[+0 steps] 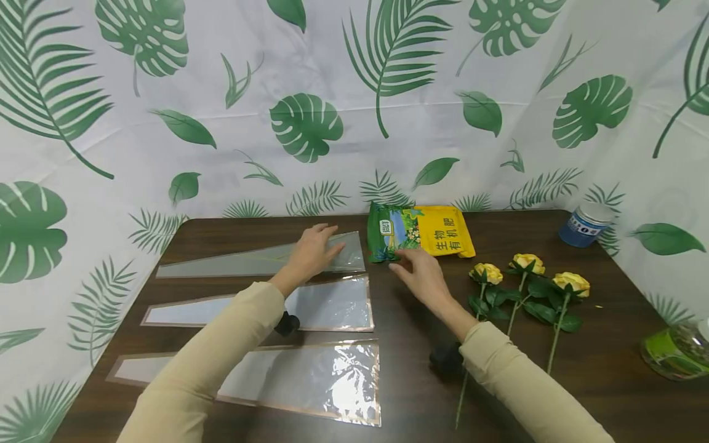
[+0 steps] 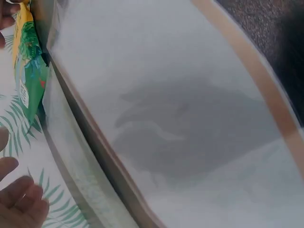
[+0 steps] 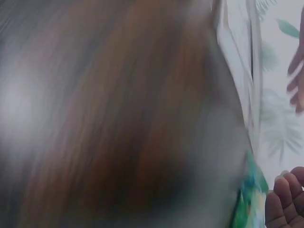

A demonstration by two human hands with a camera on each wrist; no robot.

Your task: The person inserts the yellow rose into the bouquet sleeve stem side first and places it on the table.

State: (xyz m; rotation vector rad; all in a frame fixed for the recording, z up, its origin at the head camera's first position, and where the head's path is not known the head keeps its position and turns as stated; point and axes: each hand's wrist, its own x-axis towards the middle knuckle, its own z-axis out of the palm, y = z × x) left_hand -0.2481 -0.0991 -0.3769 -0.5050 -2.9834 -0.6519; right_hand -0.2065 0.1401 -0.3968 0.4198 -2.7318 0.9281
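Observation:
Three clear tapered flower sleeves lie in a row on the left half of the table: a far sleeve (image 1: pixel 221 264), a middle sleeve (image 1: pixel 327 304) and a near sleeve (image 1: pixel 299 375). My left hand (image 1: pixel 311 251) is over the wide end of the far one, fingers spread and holding nothing; contact cannot be told. Just in front of a green and yellow fertilizer bag (image 1: pixel 443 231) is my right hand (image 1: pixel 422 275), its fingers loosely bent and nothing visible in them. Both hands also show at the edges of the wrist views, where the left hand (image 2: pixel 23 202) appears empty.
Three yellow roses (image 1: pixel 526 264) with long stems lie to the right, partly behind the right forearm. A blue jar with a white lid (image 1: pixel 587 224) stands at the back right corner. A clear container with a green label (image 1: pixel 678 351) is at the right edge. Leaf-printed cloth (image 1: pixel 221 147) hangs behind.

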